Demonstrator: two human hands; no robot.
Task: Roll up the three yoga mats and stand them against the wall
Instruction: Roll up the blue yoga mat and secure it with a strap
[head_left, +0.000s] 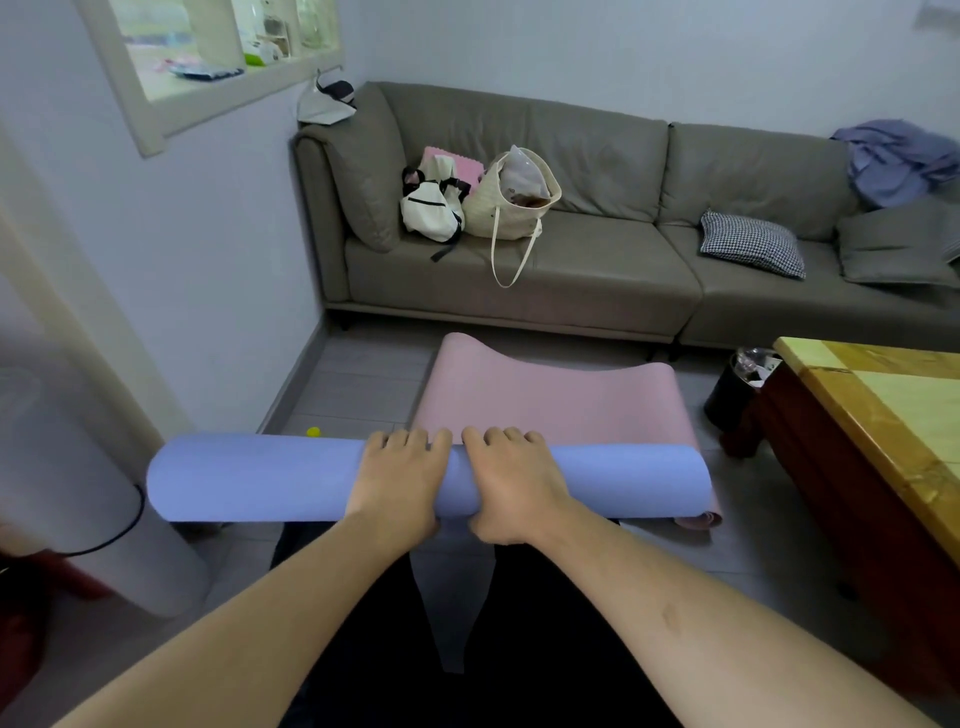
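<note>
A blue yoga mat (260, 478) is rolled into a thick horizontal tube just in front of me, low over the floor. My left hand (400, 478) and my right hand (511, 483) rest side by side on top of its middle, fingers curled over the far side and thumbs underneath. A pink yoga mat (550, 400) lies unrolled on the tiled floor beyond the roll, its far end curling up near the sofa. A rolled pink edge (698, 519) shows under the blue roll's right end. No third mat is visible.
A grey sofa (597, 291) with bags and cushions stands against the far wall. At the right is a wooden table (883, 426), with a black bin (732, 395) beside it. The left wall (208, 291) meets the floor near a small yellow ball (314, 432).
</note>
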